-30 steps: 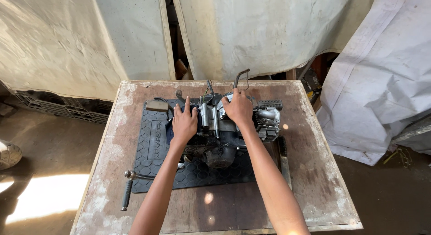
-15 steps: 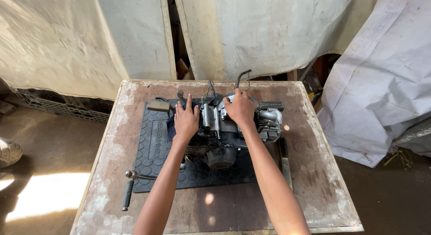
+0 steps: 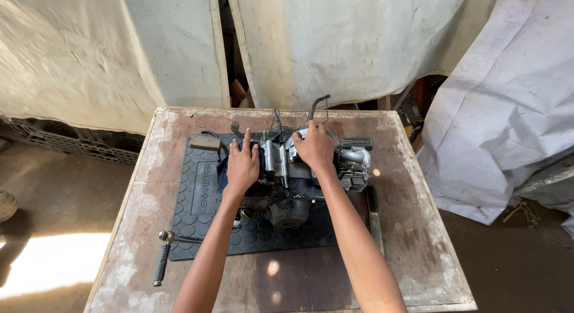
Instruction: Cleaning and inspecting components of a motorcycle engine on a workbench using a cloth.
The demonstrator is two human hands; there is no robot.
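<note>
**Both hands laid on an engine at a worn table**

Nearest the camera, two bare forearms are stretched out over a scuffed wooden table. At the table's near left, a ratchet with a dark grip is seen lying partly on the edge of a black rubber mat. The mat is spread across the middle of the table, and a small engine is set on it, slightly right of centre. The left hand is laid flat on the engine's left side, fingers spread and the forefinger pointed away; nothing is pinched by it. The right hand is cupped over the top of the engine with fingers curled down; whether a part is gripped beneath it cannot be told. A ribbed footpeg is seen jutting out on the engine's far right, and a bent lever rises behind it. Beyond the table, pale tarps are hung.
</note>
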